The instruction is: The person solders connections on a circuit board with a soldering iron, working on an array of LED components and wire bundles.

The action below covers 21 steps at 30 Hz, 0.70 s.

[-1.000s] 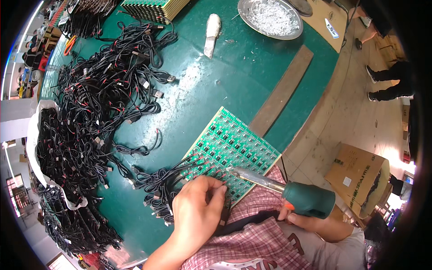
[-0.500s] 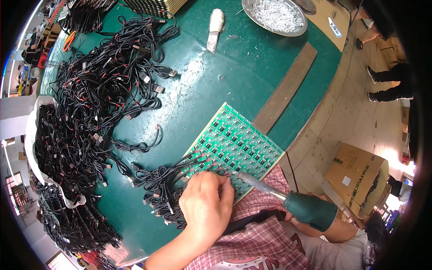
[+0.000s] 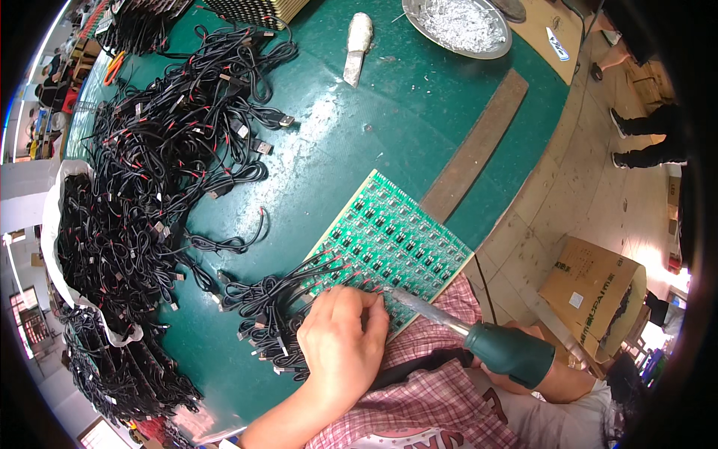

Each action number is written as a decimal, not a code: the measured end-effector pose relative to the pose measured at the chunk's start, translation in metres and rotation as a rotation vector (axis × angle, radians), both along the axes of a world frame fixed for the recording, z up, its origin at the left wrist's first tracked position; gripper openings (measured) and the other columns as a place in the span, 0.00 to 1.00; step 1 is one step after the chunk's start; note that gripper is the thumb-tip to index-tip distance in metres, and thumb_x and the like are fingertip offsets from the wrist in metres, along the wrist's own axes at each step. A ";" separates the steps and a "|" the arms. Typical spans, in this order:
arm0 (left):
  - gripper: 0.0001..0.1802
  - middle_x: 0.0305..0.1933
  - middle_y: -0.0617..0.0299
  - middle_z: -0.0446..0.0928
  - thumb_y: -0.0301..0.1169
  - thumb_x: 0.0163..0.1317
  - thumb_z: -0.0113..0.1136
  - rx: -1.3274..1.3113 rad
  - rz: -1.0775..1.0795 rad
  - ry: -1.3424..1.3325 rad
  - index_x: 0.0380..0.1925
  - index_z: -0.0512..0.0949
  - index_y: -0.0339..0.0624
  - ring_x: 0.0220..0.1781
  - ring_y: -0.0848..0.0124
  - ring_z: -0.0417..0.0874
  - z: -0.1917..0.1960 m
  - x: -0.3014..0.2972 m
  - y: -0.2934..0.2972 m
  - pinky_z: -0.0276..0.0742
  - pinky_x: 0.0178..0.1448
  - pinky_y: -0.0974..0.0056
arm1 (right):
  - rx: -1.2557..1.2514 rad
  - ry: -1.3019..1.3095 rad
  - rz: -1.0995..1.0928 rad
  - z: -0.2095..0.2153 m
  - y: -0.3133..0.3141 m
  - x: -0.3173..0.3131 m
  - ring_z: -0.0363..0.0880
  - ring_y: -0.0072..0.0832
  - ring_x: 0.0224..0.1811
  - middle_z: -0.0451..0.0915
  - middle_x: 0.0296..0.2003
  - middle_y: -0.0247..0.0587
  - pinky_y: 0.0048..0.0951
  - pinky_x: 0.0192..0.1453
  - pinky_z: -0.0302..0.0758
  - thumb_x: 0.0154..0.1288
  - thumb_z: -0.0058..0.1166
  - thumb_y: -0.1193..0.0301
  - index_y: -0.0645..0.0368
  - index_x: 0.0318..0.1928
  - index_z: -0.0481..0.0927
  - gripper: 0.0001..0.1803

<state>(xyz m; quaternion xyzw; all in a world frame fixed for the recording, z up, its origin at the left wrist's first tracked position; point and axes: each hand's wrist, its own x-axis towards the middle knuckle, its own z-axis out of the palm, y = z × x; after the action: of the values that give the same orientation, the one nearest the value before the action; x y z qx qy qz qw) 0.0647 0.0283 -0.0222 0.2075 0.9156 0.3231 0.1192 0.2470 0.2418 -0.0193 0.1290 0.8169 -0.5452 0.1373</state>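
A green circuit board panel (image 3: 407, 239) lies at the near edge of the table, rows of small black parts on it. My left hand (image 3: 340, 337) is closed in a pinch over its lower left side; the fingertips are at a cable end, partly hidden. Several black USB cables (image 3: 273, 295) run from the board's left part, their red wire ends on it. My right hand (image 3: 516, 374), mostly hidden behind the handle, grips a soldering iron (image 3: 512, 352) with a dark green handle. The iron's tip touches or nearly touches the board beside my left fingertips.
A big heap of black USB cables (image 3: 164, 150) covers the left of the green table (image 3: 314, 165). A flat brown bar (image 3: 479, 142) lies beyond the board. Farther back are a wrapped-handle blade (image 3: 357, 49) and a metal dish (image 3: 490, 52) of whitish scraps. A cardboard box (image 3: 591, 292) stands on the floor at right.
The soldering iron has shifted slightly to the left, its tip closer to my left fingertips. My left hand has hardly moved; the board and cables look the same.
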 end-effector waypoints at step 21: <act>0.08 0.28 0.56 0.79 0.21 0.56 0.71 0.070 -0.015 -0.051 0.28 0.79 0.38 0.27 0.58 0.78 0.002 -0.001 -0.002 0.72 0.32 0.57 | 0.095 0.149 0.143 -0.014 0.007 0.026 0.86 0.33 0.33 0.87 0.42 0.38 0.30 0.32 0.80 0.53 0.67 0.63 0.52 0.44 0.89 0.16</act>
<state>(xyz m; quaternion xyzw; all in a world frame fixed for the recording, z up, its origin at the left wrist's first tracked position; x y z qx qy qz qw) 0.0636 0.0265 -0.0206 0.2099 0.8988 0.3595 0.1376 0.2730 0.2488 -0.0333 0.0359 0.8569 -0.5026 0.1085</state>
